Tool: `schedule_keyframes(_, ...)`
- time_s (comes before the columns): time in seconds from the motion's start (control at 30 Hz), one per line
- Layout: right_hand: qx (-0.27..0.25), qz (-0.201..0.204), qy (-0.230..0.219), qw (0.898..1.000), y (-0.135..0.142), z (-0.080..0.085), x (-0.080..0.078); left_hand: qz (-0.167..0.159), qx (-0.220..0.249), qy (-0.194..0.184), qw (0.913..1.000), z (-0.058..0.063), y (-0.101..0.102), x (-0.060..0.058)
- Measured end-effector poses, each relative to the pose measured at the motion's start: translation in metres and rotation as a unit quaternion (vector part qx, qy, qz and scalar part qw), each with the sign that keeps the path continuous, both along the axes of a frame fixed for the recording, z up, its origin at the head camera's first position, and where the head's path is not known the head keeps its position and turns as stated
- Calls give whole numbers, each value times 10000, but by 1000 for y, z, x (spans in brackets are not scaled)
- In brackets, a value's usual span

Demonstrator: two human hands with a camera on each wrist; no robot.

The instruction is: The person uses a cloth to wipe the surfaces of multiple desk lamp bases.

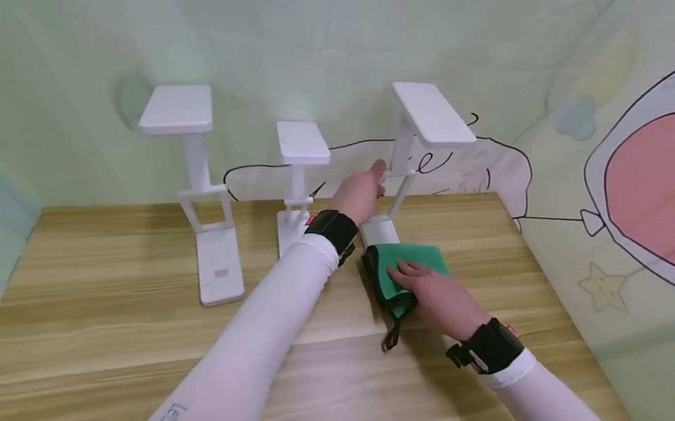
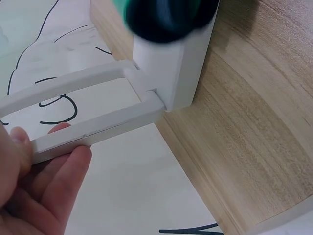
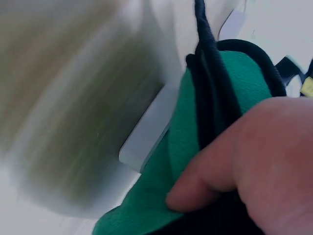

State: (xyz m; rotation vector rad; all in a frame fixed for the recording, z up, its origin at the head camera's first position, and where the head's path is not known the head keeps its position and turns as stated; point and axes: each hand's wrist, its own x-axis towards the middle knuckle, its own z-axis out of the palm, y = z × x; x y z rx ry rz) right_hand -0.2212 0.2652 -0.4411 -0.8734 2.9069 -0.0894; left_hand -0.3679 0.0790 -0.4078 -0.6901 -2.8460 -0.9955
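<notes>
Three white desk lamps stand in a row. My left hand (image 1: 361,195) reaches to the right lamp (image 1: 432,113); in the left wrist view its thumb and fingers pinch the lamp's thin white frame arm (image 2: 98,125) above the base (image 2: 164,73). My right hand (image 1: 448,299) holds a folded green cloth (image 1: 423,256) with black edging and a loop against the front of that base. In the right wrist view the thumb (image 3: 195,188) presses into the cloth (image 3: 146,205), beside the base's pale edge (image 3: 151,127). The cloth hides the base's front part.
The left lamp (image 1: 219,265) and the smaller middle lamp (image 1: 303,142) stand on the wood-grain table (image 1: 103,327). My left forearm crosses in front of the middle lamp's base. A printed curtain (image 1: 303,44) hangs behind the table and along its right side.
</notes>
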Motion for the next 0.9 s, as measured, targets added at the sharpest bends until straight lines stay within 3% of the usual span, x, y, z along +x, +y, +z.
schedule_keyframes(0.2, 250, 205, -19, 9995, -6, 0, 20, 150, 42, -5, 9999, 1, 0, 3)
schedule_keyframes(0.4, 133, 367, -167, 9991, -18, -3, 18, 207, -13, 36, 9998, 1, 1, 5)
schedule_keyframes(0.53, -116, 555, -364, 9977, -25, 0, 4, 215, -16, 97, 9997, 0, 1, 5)
schedule_keyframes(0.73, -527, 864, -541, 9934, -27, 0, -36, 159, 32, 35, 9999, 3, -1, 7)
schedule_keyframes(0.9, -795, 688, -336, 9939, -24, -7, -58, 157, -21, 92, 9998, 3, 3, 10)
